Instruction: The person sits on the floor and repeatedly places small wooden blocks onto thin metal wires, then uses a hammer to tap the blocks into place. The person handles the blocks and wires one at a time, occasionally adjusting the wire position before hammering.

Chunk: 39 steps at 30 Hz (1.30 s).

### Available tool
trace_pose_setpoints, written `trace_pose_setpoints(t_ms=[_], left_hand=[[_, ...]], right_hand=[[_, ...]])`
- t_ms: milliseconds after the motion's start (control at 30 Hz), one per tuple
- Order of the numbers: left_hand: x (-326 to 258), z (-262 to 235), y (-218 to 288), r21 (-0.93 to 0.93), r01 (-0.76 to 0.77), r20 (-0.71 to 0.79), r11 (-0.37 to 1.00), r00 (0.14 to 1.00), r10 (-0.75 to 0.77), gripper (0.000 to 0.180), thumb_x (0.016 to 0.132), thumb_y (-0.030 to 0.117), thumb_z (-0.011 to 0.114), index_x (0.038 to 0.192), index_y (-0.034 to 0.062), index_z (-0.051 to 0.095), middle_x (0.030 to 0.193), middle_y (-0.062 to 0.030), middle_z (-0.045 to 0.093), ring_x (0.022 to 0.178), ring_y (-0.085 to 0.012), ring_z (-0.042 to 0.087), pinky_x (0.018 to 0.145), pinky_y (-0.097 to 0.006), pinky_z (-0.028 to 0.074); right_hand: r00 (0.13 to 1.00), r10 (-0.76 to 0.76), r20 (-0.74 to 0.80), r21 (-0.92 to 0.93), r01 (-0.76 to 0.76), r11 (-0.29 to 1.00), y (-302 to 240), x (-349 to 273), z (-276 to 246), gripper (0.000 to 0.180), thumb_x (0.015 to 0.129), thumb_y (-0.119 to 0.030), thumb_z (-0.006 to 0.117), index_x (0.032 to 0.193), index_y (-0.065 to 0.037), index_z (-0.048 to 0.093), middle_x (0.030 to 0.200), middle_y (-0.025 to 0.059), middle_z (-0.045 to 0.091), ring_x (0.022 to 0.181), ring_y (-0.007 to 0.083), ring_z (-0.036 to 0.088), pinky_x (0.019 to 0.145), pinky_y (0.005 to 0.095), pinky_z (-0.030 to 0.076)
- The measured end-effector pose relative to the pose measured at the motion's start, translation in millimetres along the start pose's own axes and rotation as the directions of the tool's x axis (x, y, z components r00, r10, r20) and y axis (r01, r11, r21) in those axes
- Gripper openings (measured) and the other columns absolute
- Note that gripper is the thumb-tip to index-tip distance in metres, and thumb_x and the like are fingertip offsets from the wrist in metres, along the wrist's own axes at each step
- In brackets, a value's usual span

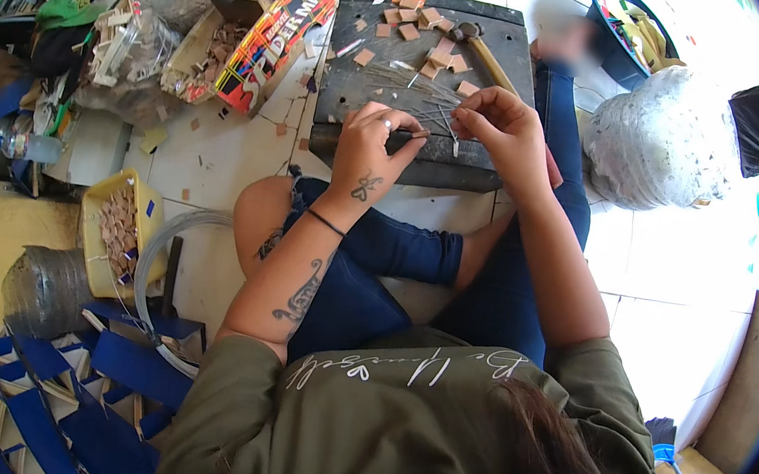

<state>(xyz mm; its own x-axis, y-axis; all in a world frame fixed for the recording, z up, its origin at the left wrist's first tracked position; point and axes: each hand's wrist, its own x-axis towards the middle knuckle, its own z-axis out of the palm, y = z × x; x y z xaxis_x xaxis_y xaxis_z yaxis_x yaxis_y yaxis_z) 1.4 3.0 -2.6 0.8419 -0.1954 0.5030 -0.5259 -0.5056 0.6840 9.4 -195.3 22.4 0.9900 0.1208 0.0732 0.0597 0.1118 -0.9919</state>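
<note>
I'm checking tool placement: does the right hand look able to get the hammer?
Probably yes: the hammer lies just beyond the right hand, handle end toward it, with nothing visible on top. That hand's pinch might need releasing first.

Hammer (492, 61), wooden tiles (408, 32) on black block (348, 97)

We see a scuffed, matt black surface (508, 29), smooth-faced wood chips (408, 32), thin metal wires (449, 126), a wood-handled hammer (492, 62) and a sack (655, 144) of glossy, crinkled plastic.
</note>
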Motion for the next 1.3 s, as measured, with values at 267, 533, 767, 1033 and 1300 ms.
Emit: trace_pose_setpoints(t_ms=[267,533,767,1033,1300], left_hand=[[-3.5,2.8,-7.9,0.003,0.026,-0.008,1.000,1.000,-0.026,0.014,0.072,0.015,0.080,0.082,0.0084,0.071,0.083,-0.0046,0.067,0.089,-0.0238,0.061,0.085,-0.037,0.044],[-4.5,5.7,-11.9,-0.024,0.056,-0.008,0.998,0.998,-0.056,0.014,0.072,0.017,0.080,0.081,0.0098,0.072,0.082,-0.0062,0.065,0.091,-0.0261,0.060,0.087,-0.039,0.042],[-4.9,5.6,-11.8,-0.011,0.040,-0.015,0.999,0.999,-0.040,0.014,0.072,0.018,0.079,0.082,0.0101,0.072,0.082,-0.0063,0.065,0.091,-0.0260,0.060,0.086,-0.039,0.043],[-5.1,5.7,-11.0,-0.009,0.036,-0.019,0.999,0.999,-0.036,0.014,0.072,0.018,0.079,0.081,0.0104,0.072,0.080,-0.0060,0.065,0.090,-0.0256,0.060,0.086,-0.039,0.042],[-5.8,6.9,-10.8,-0.019,0.067,-0.028,0.998,0.997,-0.067,0.013,0.073,0.018,0.079,0.080,0.0105,0.072,0.080,-0.0065,0.065,0.091,-0.0266,0.060,0.087,-0.040,0.042]], right_hand=[[0.983,-0.181,0.008,-0.476,0.163,0.864,-1.7,-5.8,24.6,0.009,0.084,-0.003,0.069,0.090,0.001,0.064,0.078,0.0062,0.069,0.070,0.0094,0.066,0.066,0.0246,0.053],[0.962,-0.253,0.105,-0.620,0.262,0.740,-7.1,-5.0,29.5,0.011,0.084,0.000,0.070,0.092,0.002,0.063,0.081,0.0065,0.070,0.078,0.0113,0.070,0.072,0.0246,0.055],[0.959,-0.261,0.111,-0.633,0.270,0.725,-9.4,-5.5,31.2,0.010,0.083,-0.004,0.069,0.089,0.002,0.064,0.082,0.0134,0.070,0.076,0.0212,0.071,0.070,0.0306,0.055],[0.907,-0.361,0.214,-0.704,0.400,0.587,-10.4,-6.2,33.3,0.010,0.081,-0.005,0.069,0.089,-0.001,0.064,0.083,0.0145,0.068,0.075,0.0275,0.070,0.069,0.0337,0.055],[0.952,-0.291,0.093,-0.598,0.287,0.748,-8.4,-2.8,29.5,0.010,0.083,-0.005,0.069,0.088,0.001,0.063,0.081,0.0141,0.066,0.072,0.0223,0.069,0.067,0.0309,0.054]])
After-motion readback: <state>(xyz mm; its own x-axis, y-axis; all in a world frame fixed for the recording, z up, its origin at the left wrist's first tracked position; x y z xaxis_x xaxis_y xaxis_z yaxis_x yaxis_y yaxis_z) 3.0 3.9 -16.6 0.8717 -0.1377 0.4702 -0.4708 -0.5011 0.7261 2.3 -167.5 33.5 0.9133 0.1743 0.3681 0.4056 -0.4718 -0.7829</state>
